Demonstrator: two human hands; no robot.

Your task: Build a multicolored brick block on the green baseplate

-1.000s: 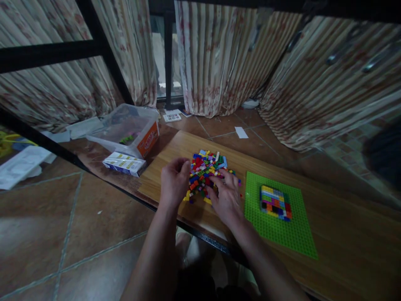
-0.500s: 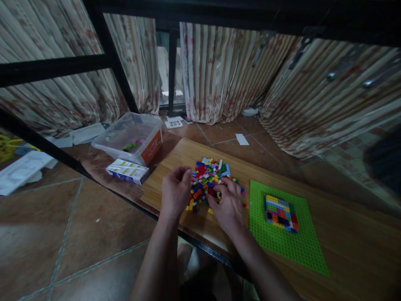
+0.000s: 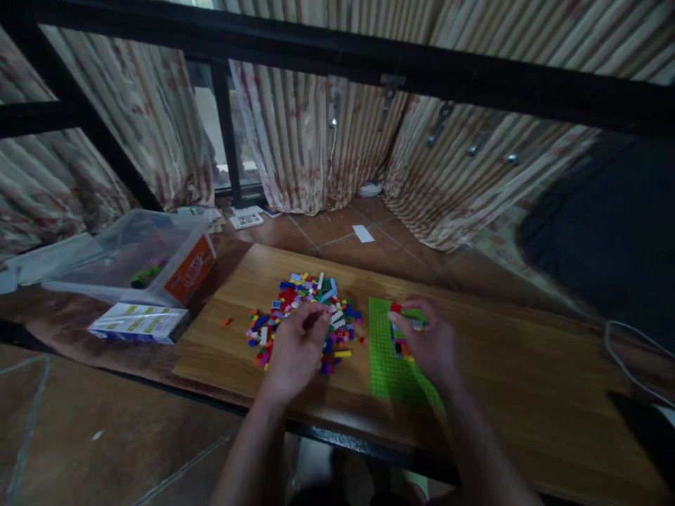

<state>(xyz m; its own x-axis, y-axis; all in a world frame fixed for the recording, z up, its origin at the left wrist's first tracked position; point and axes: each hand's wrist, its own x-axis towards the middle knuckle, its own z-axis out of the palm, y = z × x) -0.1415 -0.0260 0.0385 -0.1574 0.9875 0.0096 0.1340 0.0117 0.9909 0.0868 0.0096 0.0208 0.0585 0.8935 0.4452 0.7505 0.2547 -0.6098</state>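
Observation:
My right hand [image 3: 433, 341] hovers over the green baseplate [image 3: 383, 369], with a small red toy brick [image 3: 395, 308] pinched between thumb and fingers. Beneath it, a flat block of many-coloured bricks [image 3: 399, 347] sits on the plate, partly covered by that hand. Above the near part of a pile of loose bricks [image 3: 295, 292], my left hand [image 3: 296, 346] has its thumb and fingertips pressed together. Whatever is in that pinch is too small to make out.
At the left stand a clear plastic tub [image 3: 126, 242] with an orange label and a flat printed box [image 3: 140, 323]. A lone orange brick [image 3: 226, 322] lies on the wooden tabletop [image 3: 532, 365]. A white cable [image 3: 622, 358] curves at the far right.
My right hand has left the brick pile and moved right over the baseplate, carrying a red brick. My left hand stays pinched near the pile. The view has turned to the right.

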